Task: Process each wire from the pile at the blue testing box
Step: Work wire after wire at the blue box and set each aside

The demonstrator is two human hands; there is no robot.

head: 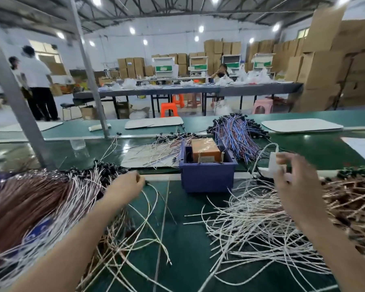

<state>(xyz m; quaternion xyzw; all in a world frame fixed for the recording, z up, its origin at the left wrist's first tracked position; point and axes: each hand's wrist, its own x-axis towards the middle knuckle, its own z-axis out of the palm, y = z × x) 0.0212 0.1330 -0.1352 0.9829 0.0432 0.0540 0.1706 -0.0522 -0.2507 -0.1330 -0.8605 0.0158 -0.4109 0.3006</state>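
- At the left pile (40, 203), pinching one wire (156, 192) end with left hand (124, 187): pick-up step.
- Cannot tell right hand's (293, 186) grip; blurred.
- Next, likely: guide wire to box (207, 178).

Bright ceiling lamps (201, 28); motion blur throughout, edges bowed.

A single view is being taken from head height, being aimed forward and down. The left grip (126, 186) and right grip (293, 178) are being seen from behind at close range, the blue testing box (207, 178) between and just beyond them, the table (188, 239) beneath, the hall (167, 39) well beyond.
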